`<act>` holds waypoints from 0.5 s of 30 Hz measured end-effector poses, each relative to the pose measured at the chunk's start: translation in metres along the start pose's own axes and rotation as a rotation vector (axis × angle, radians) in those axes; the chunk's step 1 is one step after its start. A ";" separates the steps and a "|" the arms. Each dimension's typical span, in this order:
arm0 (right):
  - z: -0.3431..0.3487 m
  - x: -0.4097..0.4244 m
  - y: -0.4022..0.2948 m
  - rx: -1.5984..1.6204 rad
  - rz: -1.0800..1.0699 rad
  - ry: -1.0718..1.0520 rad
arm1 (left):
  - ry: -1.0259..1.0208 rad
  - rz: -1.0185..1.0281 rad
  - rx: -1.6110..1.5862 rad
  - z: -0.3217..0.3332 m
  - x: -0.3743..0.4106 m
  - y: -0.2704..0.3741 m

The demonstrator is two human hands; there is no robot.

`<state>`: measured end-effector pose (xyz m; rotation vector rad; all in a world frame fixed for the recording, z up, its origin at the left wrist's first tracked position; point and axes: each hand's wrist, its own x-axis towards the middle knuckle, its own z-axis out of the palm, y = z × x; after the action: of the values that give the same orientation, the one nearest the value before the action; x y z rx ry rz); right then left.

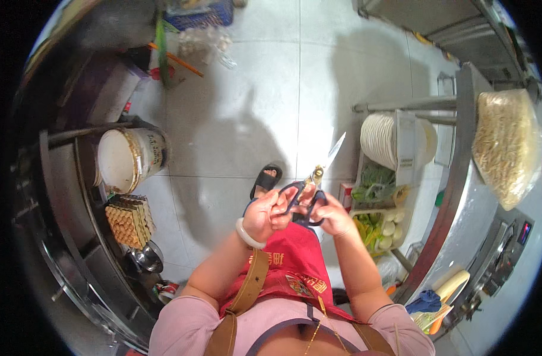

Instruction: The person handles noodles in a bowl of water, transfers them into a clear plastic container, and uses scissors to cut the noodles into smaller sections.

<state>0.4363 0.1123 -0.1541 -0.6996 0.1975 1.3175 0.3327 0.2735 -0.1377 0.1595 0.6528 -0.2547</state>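
In front of my red apron (293, 249) I hold a pair of scissors (317, 172) with dark looped handles and brass-coloured metal around the pivot. Their blades lie together and point away to the upper right. My left hand (267, 214), with a pale bangle at the wrist, has its fingers curled around the left handle loop. The right loop is gripped by my right hand (334, 215). Part of that loop is covered by the fingers.
At left are a white bucket (115, 162), stacked egg trays (126, 220) and metal bowls (147, 257). White plates (377, 140) and vegetables in a container (373, 231) stand at right. Beyond lies a metal counter (469, 196) bearing a clear bag of pale dry food (504, 147).
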 end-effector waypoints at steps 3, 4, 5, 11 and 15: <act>0.027 -0.018 0.013 -0.137 0.005 0.053 | -0.037 0.065 -0.078 0.017 -0.032 -0.024; 0.047 -0.024 0.009 -0.174 0.003 0.039 | -0.111 0.135 -0.136 0.018 -0.040 -0.037; 0.068 -0.037 0.000 -0.207 -0.020 -0.004 | -0.039 0.164 -0.083 0.020 -0.047 -0.048; 0.102 -0.108 0.003 -0.669 -0.012 -0.171 | 0.457 0.559 0.400 0.029 -0.120 -0.114; 0.121 -0.148 0.034 -0.787 0.228 -0.317 | 0.402 0.885 0.401 0.039 -0.193 -0.123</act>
<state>0.3353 0.0632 0.0040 -1.1289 -0.5441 1.7139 0.1724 0.1821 0.0041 0.8741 0.8603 0.5202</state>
